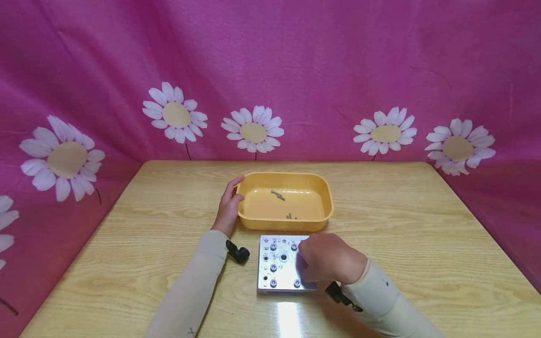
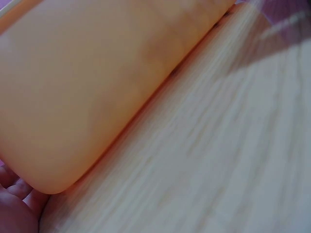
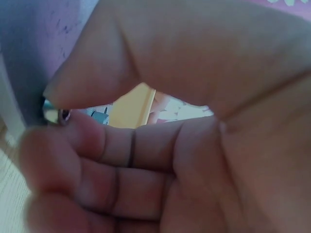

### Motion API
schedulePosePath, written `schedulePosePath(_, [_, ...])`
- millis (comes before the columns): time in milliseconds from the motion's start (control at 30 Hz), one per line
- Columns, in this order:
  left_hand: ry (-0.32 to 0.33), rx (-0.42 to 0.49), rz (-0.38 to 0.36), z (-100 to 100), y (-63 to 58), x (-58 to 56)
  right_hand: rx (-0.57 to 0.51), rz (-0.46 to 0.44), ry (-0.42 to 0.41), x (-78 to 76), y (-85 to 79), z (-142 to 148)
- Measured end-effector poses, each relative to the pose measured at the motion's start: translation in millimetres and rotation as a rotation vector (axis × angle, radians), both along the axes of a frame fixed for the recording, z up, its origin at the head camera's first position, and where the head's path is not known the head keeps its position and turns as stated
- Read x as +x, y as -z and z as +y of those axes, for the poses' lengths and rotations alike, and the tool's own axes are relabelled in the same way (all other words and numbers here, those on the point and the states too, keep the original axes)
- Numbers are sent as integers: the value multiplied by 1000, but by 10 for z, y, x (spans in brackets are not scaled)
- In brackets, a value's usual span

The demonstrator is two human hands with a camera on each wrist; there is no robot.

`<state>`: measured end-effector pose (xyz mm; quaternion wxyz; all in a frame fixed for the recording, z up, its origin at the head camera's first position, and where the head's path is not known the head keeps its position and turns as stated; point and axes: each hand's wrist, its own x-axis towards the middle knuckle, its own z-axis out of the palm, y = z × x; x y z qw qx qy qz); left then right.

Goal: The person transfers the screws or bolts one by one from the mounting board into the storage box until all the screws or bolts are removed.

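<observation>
My left hand (image 1: pixel 228 209) grips the left end of a yellow plastic tray (image 1: pixel 287 225), its thumb at the rim. In the left wrist view, fingers (image 2: pixel 19 188) show beside the corner of the tray's outer wall. Over the right side of a metal plate (image 1: pixel 284 271), my right hand (image 1: pixel 331 258) covers part of its top. Its thumb and index finger pinch a small socket head screw (image 3: pixel 58 115) against the plate, clearest in the right wrist view. Several other socket head screws (image 1: pixel 273 267) stand in the plate's holes; whatever lies under the right hand is hidden.
Inside the tray lie a few loose screws (image 1: pixel 277 195) and some small metal pins (image 1: pixel 289 216). The wooden table (image 1: pixel 169 206) extends on both sides, with a pink flowered cloth (image 1: pixel 313 70) hanging behind it.
</observation>
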<state>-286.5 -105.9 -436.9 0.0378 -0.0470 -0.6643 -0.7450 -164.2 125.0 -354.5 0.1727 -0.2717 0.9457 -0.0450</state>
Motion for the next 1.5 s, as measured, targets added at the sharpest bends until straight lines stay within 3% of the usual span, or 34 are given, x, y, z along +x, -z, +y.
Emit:
schedulePosePath(133, [-4, 5, 0, -15, 127, -95, -22, -19, 4, -3, -5, 18])
schedulePosePath(400, [20, -2, 2, 9, -114, 88, -48, -45, 2, -22, -23, 39])
schedulePosePath(1133, [6, 0, 0, 8, -132, 98, -88, -14, -20, -22, -81, 92])
schedulePosePath(1500, [16, 30, -3, 20, -142, 106, -89, -6, 9, -48, -79, 116])
